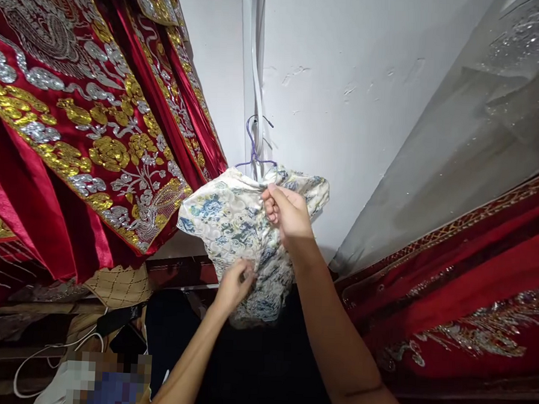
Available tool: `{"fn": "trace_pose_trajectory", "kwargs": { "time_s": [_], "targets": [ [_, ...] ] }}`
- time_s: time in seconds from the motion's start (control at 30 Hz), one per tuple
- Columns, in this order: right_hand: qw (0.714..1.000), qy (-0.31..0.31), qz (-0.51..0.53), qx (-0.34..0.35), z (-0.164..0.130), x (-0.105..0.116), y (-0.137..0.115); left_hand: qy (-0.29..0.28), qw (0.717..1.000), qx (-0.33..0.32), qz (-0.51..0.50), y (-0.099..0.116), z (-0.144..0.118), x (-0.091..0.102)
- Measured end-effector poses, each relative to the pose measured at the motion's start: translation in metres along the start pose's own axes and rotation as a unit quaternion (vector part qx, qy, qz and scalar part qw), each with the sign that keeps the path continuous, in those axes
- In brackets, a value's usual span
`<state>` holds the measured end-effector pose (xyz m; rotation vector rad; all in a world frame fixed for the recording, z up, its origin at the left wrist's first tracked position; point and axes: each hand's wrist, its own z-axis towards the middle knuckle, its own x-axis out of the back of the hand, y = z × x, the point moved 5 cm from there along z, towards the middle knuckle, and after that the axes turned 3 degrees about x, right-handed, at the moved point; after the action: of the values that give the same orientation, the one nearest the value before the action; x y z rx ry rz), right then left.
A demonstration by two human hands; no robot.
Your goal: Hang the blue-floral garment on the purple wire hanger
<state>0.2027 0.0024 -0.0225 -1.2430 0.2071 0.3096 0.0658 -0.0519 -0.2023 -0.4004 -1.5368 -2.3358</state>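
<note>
A short-sleeved blouse (232, 218) with a blue, green and cream floral pattern hangs on a thin purple hanger (253, 153). The hanger's hook goes over a black peg on a pale vertical strip. High on the blouse front, just under the neckline, my right hand (289, 212) is closed with its thumb and fingers pinching the cloth edge. Lower down, my left hand (238, 279) is curled against the front opening, its fingers pinched near the cloth edge. Any fastener under the fingers is too small to make out.
Red garments with gold and silver embroidery (113, 151) hang close on the left. On the right hang a sheer sequined fabric (462, 140) and a red beaded garment (473, 285). A white cable (58, 350) trails over shelves at lower left. A white wall (349, 67) stands behind.
</note>
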Motion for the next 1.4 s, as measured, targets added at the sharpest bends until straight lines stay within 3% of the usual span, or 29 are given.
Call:
{"fn": "trace_pose_trajectory", "kwargs": {
  "time_s": [0.07, 0.17, 0.27, 0.33, 0.4, 0.47, 0.53, 0.6, 0.7, 0.77, 0.83, 0.9, 0.97, 1.03, 1.1, 1.17, 1.2, 1.23, 1.3, 1.4],
  "targets": [
    [1.0, 0.002, -0.017, 0.006, -0.007, 0.0, 0.001, 0.021, 0.999, -0.046, -0.005, 0.04, 0.031, 0.028],
    [0.998, -0.018, -0.059, 0.031, -0.013, -0.004, -0.005, 0.115, 0.98, -0.16, 0.016, 0.116, 0.074, 0.074],
    [0.993, -0.048, -0.085, 0.068, -0.016, -0.007, -0.012, 0.07, 0.97, -0.222, 0.068, 0.168, 0.102, 0.089],
    [0.989, -0.051, -0.108, 0.09, -0.015, -0.003, -0.009, 0.038, 0.961, -0.25, 0.107, 0.183, 0.108, 0.087],
    [0.985, -0.04, -0.136, 0.1, -0.014, 0.003, 0.005, 0.041, 0.954, -0.267, 0.126, 0.186, 0.107, 0.084],
    [0.983, -0.032, -0.161, 0.086, -0.012, 0.01, 0.029, 0.08, 0.955, -0.266, 0.103, 0.183, 0.102, 0.086],
    [0.98, -0.027, -0.192, 0.046, -0.012, 0.016, 0.058, 0.164, 0.954, -0.247, 0.041, 0.174, 0.097, 0.101],
    [0.974, -0.022, -0.227, 0.01, -0.019, 0.023, 0.082, 0.278, 0.934, -0.224, -0.03, 0.16, 0.092, 0.129],
    [0.968, -0.029, -0.248, -0.021, -0.043, 0.032, 0.106, 0.406, 0.883, -0.173, -0.158, 0.117, 0.083, 0.176],
    [0.972, -0.045, -0.226, -0.037, -0.065, 0.033, 0.114, 0.412, 0.854, -0.084, -0.306, 0.07, 0.077, 0.191],
    [0.981, -0.045, -0.182, -0.049, -0.085, 0.034, 0.118, 0.372, 0.811, 0.044, -0.448, 0.019, 0.065, 0.178],
    [0.987, -0.028, -0.144, -0.061, -0.099, 0.037, 0.117, 0.338, 0.774, 0.148, -0.514, -0.022, 0.044, 0.146],
    [0.988, -0.024, -0.133, -0.077, -0.106, 0.043, 0.115, 0.32, 0.764, 0.184, -0.529, -0.046, 0.022, 0.11],
    [0.981, -0.063, -0.155, -0.1, -0.109, 0.051, 0.112, 0.305, 0.766, 0.188, -0.534, -0.053, 0.006, 0.077],
    [0.957, -0.152, -0.197, -0.148, -0.113, 0.059, 0.113, 0.291, 0.77, 0.181, -0.539, -0.045, 0.0, 0.058],
    [0.914, -0.254, -0.238, -0.21, -0.12, 0.067, 0.118, 0.266, 0.775, 0.162, -0.55, -0.024, 0.0, 0.052],
    [0.899, -0.276, -0.252, -0.23, -0.121, 0.072, 0.12, 0.243, 0.783, 0.143, -0.554, -0.009, 0.002, 0.052],
    [0.898, -0.267, -0.261, -0.233, -0.121, 0.077, 0.12, 0.21, 0.796, 0.122, -0.554, 0.008, 0.004, 0.052],
    [0.93, -0.178, -0.256, -0.196, -0.113, 0.085, 0.117, 0.118, 0.84, 0.085, -0.523, 0.044, 0.005, 0.047],
    [0.971, -0.066, -0.162, -0.161, -0.106, 0.083, 0.111, -0.044, 0.924, 0.051, -0.377, 0.094, -0.005, 0.025]
  ]
}}
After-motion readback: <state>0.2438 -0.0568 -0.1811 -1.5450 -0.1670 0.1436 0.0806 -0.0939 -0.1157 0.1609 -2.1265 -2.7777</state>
